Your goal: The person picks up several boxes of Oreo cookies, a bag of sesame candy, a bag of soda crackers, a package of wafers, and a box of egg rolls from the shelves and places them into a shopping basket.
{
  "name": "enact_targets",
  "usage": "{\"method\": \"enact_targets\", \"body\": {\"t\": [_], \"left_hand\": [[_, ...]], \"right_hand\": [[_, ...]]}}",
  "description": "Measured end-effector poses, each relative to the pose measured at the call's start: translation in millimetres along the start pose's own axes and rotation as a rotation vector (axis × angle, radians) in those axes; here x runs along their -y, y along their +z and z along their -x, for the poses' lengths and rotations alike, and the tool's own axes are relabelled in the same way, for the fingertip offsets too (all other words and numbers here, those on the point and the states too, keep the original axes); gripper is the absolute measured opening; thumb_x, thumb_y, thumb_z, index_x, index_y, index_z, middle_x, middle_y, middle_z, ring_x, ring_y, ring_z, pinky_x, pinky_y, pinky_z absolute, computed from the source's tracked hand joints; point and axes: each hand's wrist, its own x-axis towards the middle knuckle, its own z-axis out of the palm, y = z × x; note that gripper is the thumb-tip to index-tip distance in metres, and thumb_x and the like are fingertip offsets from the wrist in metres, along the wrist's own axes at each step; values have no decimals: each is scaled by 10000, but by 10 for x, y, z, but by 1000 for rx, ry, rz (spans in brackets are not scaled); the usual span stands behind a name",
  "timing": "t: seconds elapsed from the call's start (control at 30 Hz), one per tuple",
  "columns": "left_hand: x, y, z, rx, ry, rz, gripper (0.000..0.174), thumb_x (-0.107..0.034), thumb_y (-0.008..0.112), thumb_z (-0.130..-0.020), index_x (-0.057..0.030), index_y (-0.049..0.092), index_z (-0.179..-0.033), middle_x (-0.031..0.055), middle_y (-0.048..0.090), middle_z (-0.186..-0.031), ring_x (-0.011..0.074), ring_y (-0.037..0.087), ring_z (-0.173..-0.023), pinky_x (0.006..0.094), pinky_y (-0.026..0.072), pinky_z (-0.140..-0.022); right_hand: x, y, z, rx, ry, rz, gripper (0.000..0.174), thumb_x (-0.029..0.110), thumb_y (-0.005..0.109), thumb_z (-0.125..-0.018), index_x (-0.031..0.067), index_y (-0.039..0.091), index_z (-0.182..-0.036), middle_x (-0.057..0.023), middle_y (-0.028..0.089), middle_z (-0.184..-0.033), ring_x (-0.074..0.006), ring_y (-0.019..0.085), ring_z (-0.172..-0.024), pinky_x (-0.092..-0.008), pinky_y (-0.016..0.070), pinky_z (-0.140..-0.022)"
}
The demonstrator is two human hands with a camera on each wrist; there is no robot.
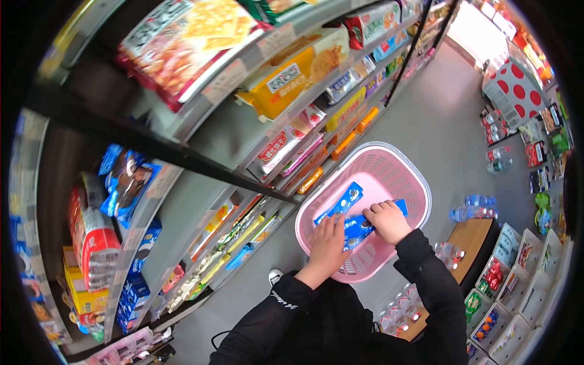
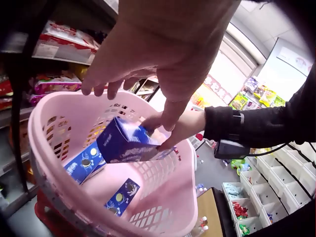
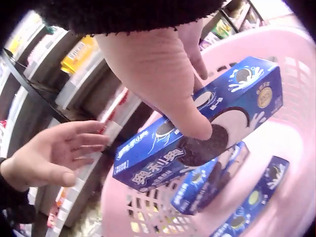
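From where I stand, the person's bare right hand (image 3: 153,74) has thumb and fingers clamped across a long blue cardboard biscuit box (image 3: 224,140), just over the opening of a pink perforated plastic basket (image 1: 389,161). The bare left hand (image 3: 59,153), fingers straight and slightly apart, holds nothing. To set the box down well, I'd keep the grip firm but light, lower it flat beside the others, and steady the rim with the free hand (such a light basket probably shifts easily).

I count one box gripped and two similar blue boxes (image 2: 84,164) (image 2: 122,197) lower in the one basket. Beyond it stand clear plastic bottles (image 1: 401,310), too crowded to count surely, and, farthest off, one white carton with red dots (image 1: 514,94).
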Motion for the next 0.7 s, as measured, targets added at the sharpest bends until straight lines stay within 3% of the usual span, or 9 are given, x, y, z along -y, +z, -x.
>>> {"method": "enact_targets", "body": {"t": [0.07,0.1,0.27,0.3,0.4,0.43,0.47,0.57,0.7], "left_hand": [[6,-60,-4,-58,60,-53,712,-182,670,-605,13,291,-1175,201,366,-1147,357,325,-1097,426,262,-908],[16,-113,7,-137,84,-80,626,-185,668,-610,0,360,-1123,166,418,-1084,333,380,-1042,398,314,-865],[157,-504,212,-171,124,1,473,-173,668,-598,-29,459,-997,109,483,-951,288,460,-916,346,389,-764],[194,-610,274,-175,153,54,470,-165,664,-598,-35,458,-1000,109,483,-951,289,460,-917,349,387,-766],[327,-885,523,-228,164,127,452,-140,658,-593,-52,467,-993,105,492,-930,287,470,-905,354,384,-772],[392,-1001,629,-232,174,141,443,-147,660,-592,-65,473,-985,96,494,-938,280,472,-906,349,391,-759],[466,-1111,746,-235,182,152,433,-153,662,-592,-78,479,-977,86,497,-945,274,475,-907,345,398,-747],[669,-1452,1125,-231,110,248,382,-154,653,-606,-86,498,-949,85,515,-925,276,500,-867,338,414,-717],[1030,-1781,1746,-271,21,270,420,-138,675,-594,-70,497,-968,95,521,-939,271,511,-873,322,422,-721]], "right_hand": [[167,-314,-66,-18,-31,-17,196,88,515,-629,79,543,-823,-53,510,-713,-212,511,-721,-313,386,-687],[250,-439,-102,-23,-38,-46,218,71,523,-612,71,542,-829,-59,508,-725,-217,508,-729,-318,387,-693],[612,-863,-202,-73,-58,-99,306,36,559,-554,41,528,-859,-76,494,-758,-238,493,-764,-339,388,-723],[681,-991,-196,-1,-35,-161,439,52,611,-512,35,503,-937,-91,498,-847,-254,479,-844,-347,374,-769],[906,-1357,-186,-125,12,-175,596,79,661,-478,36,452,-1035,-107,486,-955,-267,453,-926,-353,345,-825],[974,-1510,-185,-75,42,-167,683,99,683,-474,34,405,-1094,-133,460,-1030,-280,421,-990,-355,313,-869],[1014,-1578,-179,-129,48,-139,691,103,686,-488,26,392,-1109,-147,449,-1059,-298,411,-1013,-366,310,-879],[1130,-1634,-194,-155,42,-506,713,141,707,-521,16,371,-1137,-152,430,-1118,-312,400,-1052,-365,315,-886],[1505,-1444,-371,-63,-63,-762,608,130,703,-537,28,444,-1077,-136,492,-1040,-278,460,-996,-338,336,-864]]}}
